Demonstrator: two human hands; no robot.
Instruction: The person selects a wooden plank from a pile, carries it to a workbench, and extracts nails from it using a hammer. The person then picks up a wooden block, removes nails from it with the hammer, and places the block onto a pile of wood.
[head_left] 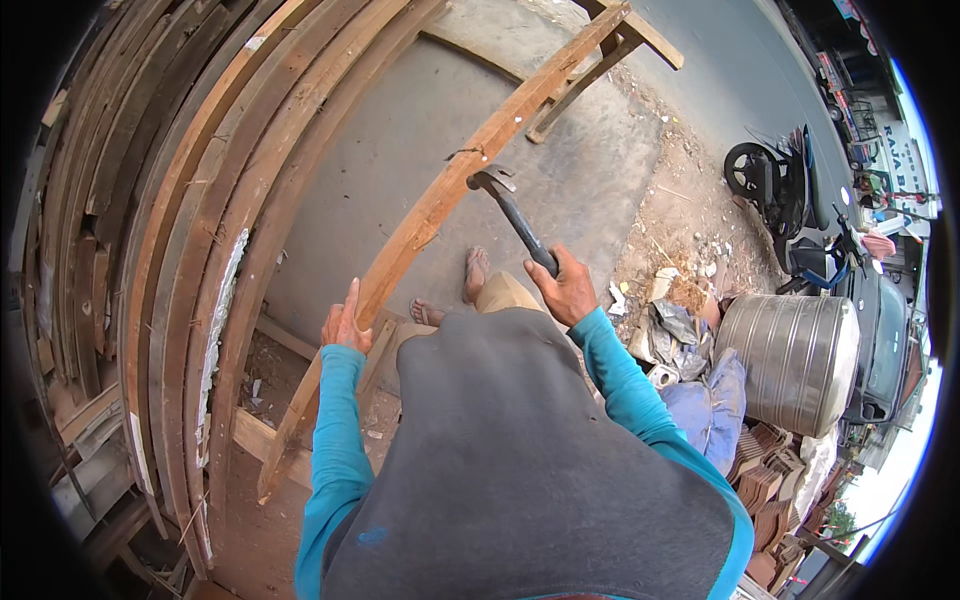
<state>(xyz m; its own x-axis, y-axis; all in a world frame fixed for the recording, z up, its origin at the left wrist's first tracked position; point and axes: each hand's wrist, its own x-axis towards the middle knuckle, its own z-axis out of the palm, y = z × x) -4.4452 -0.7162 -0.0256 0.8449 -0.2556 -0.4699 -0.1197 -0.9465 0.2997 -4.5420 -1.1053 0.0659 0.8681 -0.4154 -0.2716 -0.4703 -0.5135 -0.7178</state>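
A long brown wooden beam [440,200] slants from the lower left to the upper right, its far part on a wooden support [585,88]. My left hand [345,318] grips the beam's left side, with the index finger stretched along it. In my right hand [566,288] is a claw hammer [517,222], held by its dark handle. The hammer's head sits at the beam's right edge, close to a dark bent nail [466,152]; whether it touches the wood I cannot tell. Several small pale spots mark the beam.
Long used timbers [265,150] stand stacked at left, some with nails sticking out. To the right are a ribbed metal tank [775,350], a blue sack [710,405], stacked roof tiles [770,490] and a parked motorcycle [790,190]. Rubble and litter [665,250] border the concrete floor [370,140].
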